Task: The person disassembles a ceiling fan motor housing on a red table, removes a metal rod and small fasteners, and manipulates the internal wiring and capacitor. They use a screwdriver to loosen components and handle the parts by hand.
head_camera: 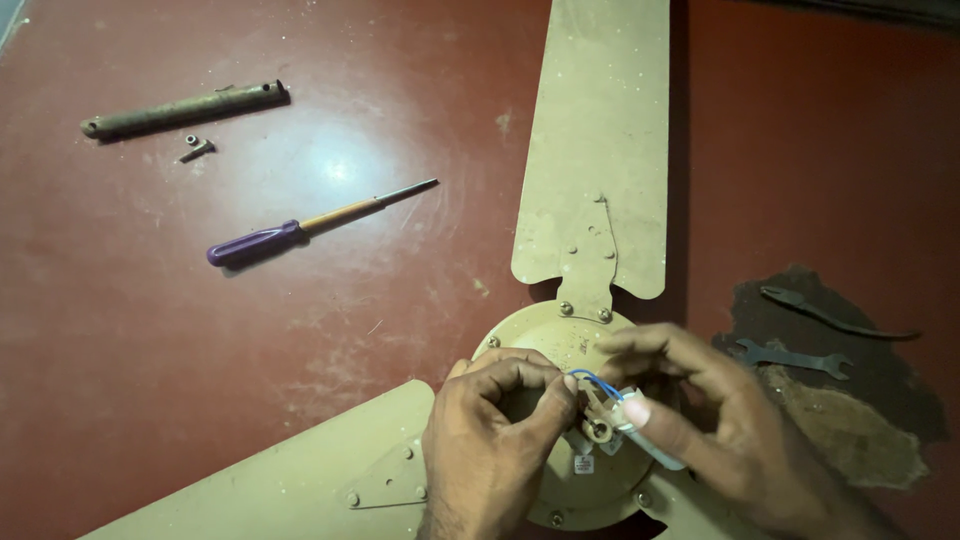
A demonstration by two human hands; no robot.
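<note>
A beige ceiling fan is laid flat on the red floor, and both hands are gathered over its round motor hub. The left hand is curled, its thumb and forefinger pinched on a thin blue wire. The right hand is closed around a small white part just beside the central shaft.

The wire is arched between the two hands, its long axis running from about ten o'clock to four o'clock; the left hand is nearer its free upper end. One blade is pointed to twelve o'clock, another to eight o'clock.

A purple-handled screwdriver is left well apart at ten o'clock, tip toward two o'clock. Two spanners are seen at three o'clock.
</note>
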